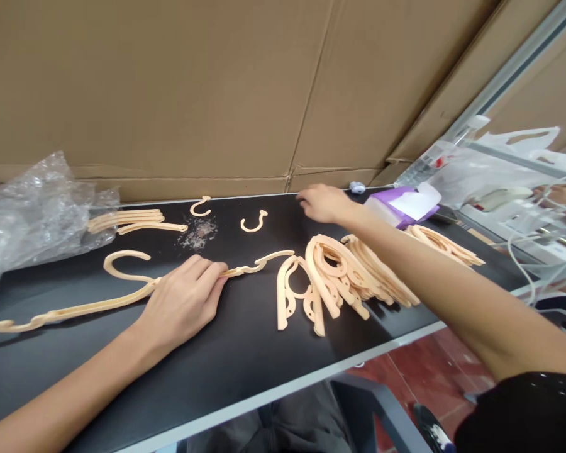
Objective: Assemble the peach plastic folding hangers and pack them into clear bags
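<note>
My left hand (183,302) lies on a long peach plastic hanger (75,309) that stretches across the black table (245,352). Its fingers are pressed together on the hanger's middle joint. The hanger's hook (122,261) curls up just left of that hand. My right hand (323,202) reaches across to the table's far edge, near the cardboard wall. Its fingers are blurred and nothing shows in them. A small loose hook piece (254,222) lies to its left, another (201,206) farther left. A pile of curved peach hanger parts (353,274) sits under my right forearm.
A crumpled clear plastic bag (33,207) and several peach strips (127,220) lie at the far left. Small debris (199,233) dots the table. A purple box (400,204) and more peach parts (446,245) sit at the right. Cardboard (217,94) walls the back.
</note>
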The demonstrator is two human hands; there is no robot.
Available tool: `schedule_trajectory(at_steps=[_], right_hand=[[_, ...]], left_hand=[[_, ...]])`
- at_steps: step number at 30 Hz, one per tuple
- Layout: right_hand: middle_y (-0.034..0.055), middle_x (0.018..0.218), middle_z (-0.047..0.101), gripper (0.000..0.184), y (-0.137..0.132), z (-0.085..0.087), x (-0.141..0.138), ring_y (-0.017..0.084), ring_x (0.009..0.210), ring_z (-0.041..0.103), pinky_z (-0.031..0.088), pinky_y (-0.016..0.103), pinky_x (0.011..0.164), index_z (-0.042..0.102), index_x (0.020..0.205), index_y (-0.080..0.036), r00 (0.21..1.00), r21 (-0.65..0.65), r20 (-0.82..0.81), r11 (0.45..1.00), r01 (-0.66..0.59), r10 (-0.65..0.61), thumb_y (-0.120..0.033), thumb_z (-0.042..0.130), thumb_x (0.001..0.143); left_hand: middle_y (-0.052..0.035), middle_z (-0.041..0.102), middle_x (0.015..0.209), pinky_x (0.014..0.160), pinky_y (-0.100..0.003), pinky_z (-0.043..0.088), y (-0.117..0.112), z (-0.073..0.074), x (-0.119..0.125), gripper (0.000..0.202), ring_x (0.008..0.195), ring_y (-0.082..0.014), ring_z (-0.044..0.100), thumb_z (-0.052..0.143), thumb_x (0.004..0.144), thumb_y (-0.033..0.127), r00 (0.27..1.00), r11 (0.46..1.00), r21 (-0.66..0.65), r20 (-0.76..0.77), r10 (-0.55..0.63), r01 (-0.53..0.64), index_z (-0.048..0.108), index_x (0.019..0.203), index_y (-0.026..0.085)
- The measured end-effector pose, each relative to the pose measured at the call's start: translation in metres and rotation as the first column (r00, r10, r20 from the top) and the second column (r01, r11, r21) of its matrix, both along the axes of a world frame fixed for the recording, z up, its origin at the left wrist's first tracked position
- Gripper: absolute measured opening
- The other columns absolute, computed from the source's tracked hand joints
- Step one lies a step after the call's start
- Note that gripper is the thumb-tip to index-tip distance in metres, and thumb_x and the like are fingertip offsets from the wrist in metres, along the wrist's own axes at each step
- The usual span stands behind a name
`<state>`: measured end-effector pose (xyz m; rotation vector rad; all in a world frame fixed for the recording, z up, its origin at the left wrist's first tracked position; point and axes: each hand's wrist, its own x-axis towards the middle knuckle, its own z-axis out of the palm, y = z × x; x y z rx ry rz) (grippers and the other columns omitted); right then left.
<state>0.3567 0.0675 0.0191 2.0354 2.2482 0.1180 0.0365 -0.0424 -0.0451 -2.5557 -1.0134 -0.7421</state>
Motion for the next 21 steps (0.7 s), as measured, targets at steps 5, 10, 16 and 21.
schedule_trajectory(at_steps=[5,10,16,21], right_hand=[[0.0283,0.122,0.07,0.036,0.002,-0.009,0.045,0.036,0.117,0.066,0.049,0.045,0.094,0.073,0.121,-0.006,0.948,-0.035,0.146,0.956,0.292,-0.284,-0.019,0.059,0.09],[0.0275,0.126,0.069,0.038,-0.005,-0.012,0.044,0.038,0.122,0.064,0.046,0.049,0.101,0.073,0.122,-0.004,0.972,-0.014,0.102,0.977,0.213,-0.21,-0.017,0.049,0.095],[0.0086,0.134,0.07,0.043,-0.048,0.008,-0.024,0.026,0.122,0.065,0.047,0.037,0.104,0.07,0.131,-0.021,0.882,0.044,-0.367,0.953,-0.3,0.295,-0.043,0.051,0.1],[0.0083,0.108,0.077,0.03,-0.087,0.004,-0.071,0.023,0.097,0.069,0.047,0.033,0.088,0.074,0.116,-0.018,0.675,0.047,-0.484,0.787,-0.616,0.557,-0.034,0.057,0.098]], left_hand=[[-0.007,0.071,0.087,0.068,-0.032,0.052,-0.001,0.0,0.001,0.017,0.081,-0.0218,0.066,0.051,0.099,0.018,1.0,1.0,0.002,-0.007,-0.022,0.022,0.067,0.098,0.015],[-0.0078,0.072,0.089,0.069,-0.033,0.053,-0.003,0.001,0.003,0.02,0.082,-0.0219,0.066,0.051,0.096,0.011,1.0,0.999,-0.027,-0.02,-0.023,0.022,0.07,0.1,0.013],[-0.0071,0.074,0.093,0.067,-0.033,0.049,-0.002,0.008,-0.002,0.029,0.082,-0.021,0.064,0.049,0.09,0.003,0.998,0.992,0.116,-0.044,-0.047,0.052,0.07,0.106,0.014],[-0.0083,0.075,0.097,0.071,-0.037,0.047,0.003,0.013,-0.008,0.029,0.085,-0.0232,0.065,0.05,0.093,0.007,0.999,0.985,0.168,-0.009,-0.045,0.046,0.07,0.112,0.017]])
